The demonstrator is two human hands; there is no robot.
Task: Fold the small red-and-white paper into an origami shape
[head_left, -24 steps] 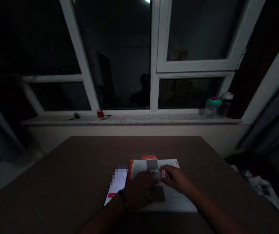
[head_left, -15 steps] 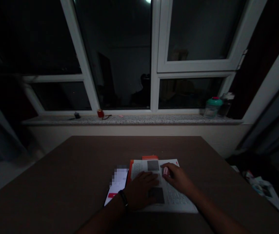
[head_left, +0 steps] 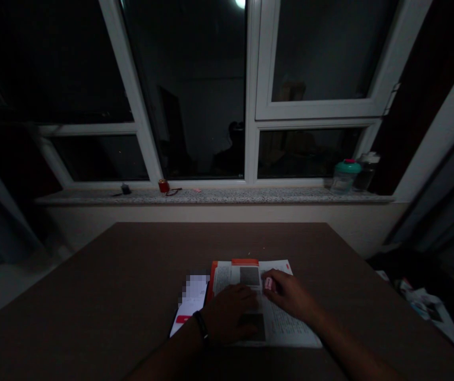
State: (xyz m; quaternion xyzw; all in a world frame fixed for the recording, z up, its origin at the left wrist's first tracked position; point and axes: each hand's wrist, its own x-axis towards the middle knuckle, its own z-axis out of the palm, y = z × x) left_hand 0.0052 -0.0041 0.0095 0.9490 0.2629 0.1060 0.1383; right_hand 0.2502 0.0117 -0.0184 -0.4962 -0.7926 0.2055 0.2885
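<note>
An open book (head_left: 294, 317) with printed text lies on the table. On it is a strip-like sheet with an orange top edge (head_left: 245, 262) and dark grey pictures (head_left: 250, 275). My left hand (head_left: 233, 312) rests flat over this sheet, fingers stretched out and palm down; it covers part of the lower picture. My right hand (head_left: 288, 291) is closed round a small pink and white eraser (head_left: 269, 283) above the right page. Left of the book, partly behind my left wrist, lies a phone (head_left: 193, 301) with a lit screen.
The brown table (head_left: 132, 275) reaches toward a stone window sill (head_left: 227, 196). On the sill stand a small red jar (head_left: 163, 186), a dark little bottle (head_left: 125, 189) and a teal-lidded container (head_left: 345, 177) beside a clear bottle (head_left: 367, 172). Papers (head_left: 429, 307) lie at the right.
The orange-topped sheet has slid slightly toward me over the book, with my left hand on it. My right hand has dipped slightly, still round the eraser.
</note>
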